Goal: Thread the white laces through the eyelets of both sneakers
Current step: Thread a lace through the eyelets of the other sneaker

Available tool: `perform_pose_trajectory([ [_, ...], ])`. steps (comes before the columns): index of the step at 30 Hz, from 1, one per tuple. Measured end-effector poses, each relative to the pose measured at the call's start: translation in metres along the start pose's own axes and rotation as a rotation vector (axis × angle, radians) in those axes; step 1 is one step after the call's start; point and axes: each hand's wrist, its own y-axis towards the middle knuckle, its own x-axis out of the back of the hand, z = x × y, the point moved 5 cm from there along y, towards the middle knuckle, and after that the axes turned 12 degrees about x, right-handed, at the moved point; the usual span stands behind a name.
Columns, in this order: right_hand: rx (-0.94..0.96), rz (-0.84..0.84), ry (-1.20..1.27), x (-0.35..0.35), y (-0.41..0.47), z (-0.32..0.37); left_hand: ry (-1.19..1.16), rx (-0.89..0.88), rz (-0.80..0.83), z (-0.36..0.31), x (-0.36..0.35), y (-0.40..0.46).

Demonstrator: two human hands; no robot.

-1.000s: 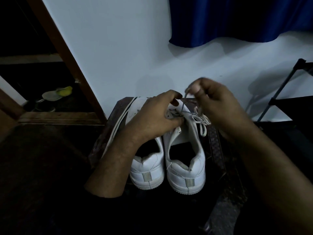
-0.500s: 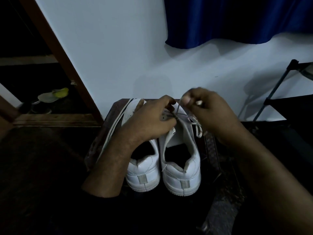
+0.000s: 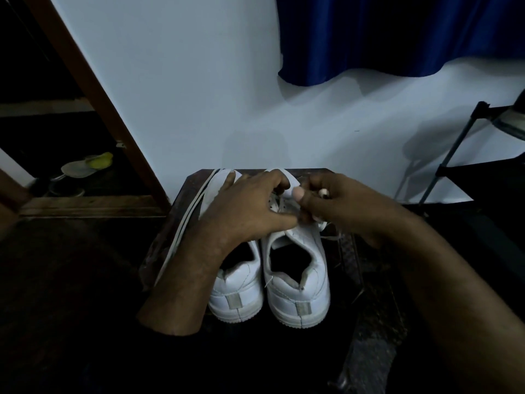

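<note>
Two white sneakers stand side by side on a dark stool, heels toward me: the left sneaker (image 3: 237, 297) and the right sneaker (image 3: 298, 282). My left hand (image 3: 250, 206) lies across the left sneaker and reaches onto the right sneaker's eyelet rows, fingers curled there. My right hand (image 3: 338, 209) pinches the white lace of the right sneaker over its tongue. A loose part of that lace (image 3: 331, 237) trails off the sneaker's right side. A second white lace (image 3: 181, 231) lies loose along the stool's left edge.
The dark wooden stool (image 3: 312, 173) stands against a pale wall. A blue curtain (image 3: 397, 38) hangs above. A black metal rack (image 3: 454, 155) is at the right. A wooden door frame (image 3: 93, 103) and floor items are at the left.
My right hand has come down from above the right sneaker to its tongue, drawing the lace lower. My left hand stayed on the eyelets.
</note>
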Motion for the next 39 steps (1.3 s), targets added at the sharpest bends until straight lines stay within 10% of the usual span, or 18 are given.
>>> perform_pose_trajectory([
  [8,0.019,-0.051,0.355,0.014,-0.011,0.012,-0.062,-0.054,0.111,-0.003,-0.01,0.01],
  [13,-0.098,-0.18,-0.599,0.025,0.005,-0.031,-0.079,-0.055,0.123,-0.004,-0.01,0.007],
  [17,-0.143,-0.024,-0.682,0.007,0.01,-0.05,-0.093,-0.06,0.132,-0.004,-0.011,0.006],
  [20,-0.062,-0.207,-0.537,0.014,0.015,-0.029,-0.08,-0.044,0.121,-0.004,-0.009,0.004],
  [23,-0.016,-0.424,0.156,0.018,0.014,-0.008,-0.126,-0.065,0.062,-0.009,-0.004,0.001],
  [29,0.057,-0.385,0.791,0.01,0.014,0.022,-0.346,-0.045,0.008,-0.027,0.004,-0.009],
  [39,0.031,-0.494,0.469,0.013,-0.009,0.026,-0.853,0.276,-0.261,-0.014,0.022,-0.016],
])
